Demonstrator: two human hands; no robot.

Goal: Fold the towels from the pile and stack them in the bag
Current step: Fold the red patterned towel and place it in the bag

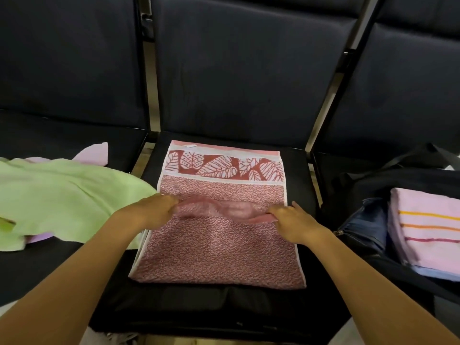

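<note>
The pink patterned towel (219,250) lies flat on the middle seat (308,180), its leaf-print band at the far end. Both hands pinch a raised ridge of cloth across its middle — the left hand (155,211) at the towel's left edge, the right hand (292,224) near its right edge. Left of the towel sprawls a green towel (62,195) over a lilac one (95,153). Right of it, the open dark bag (368,225) holds a folded striped towel (428,227).
</note>
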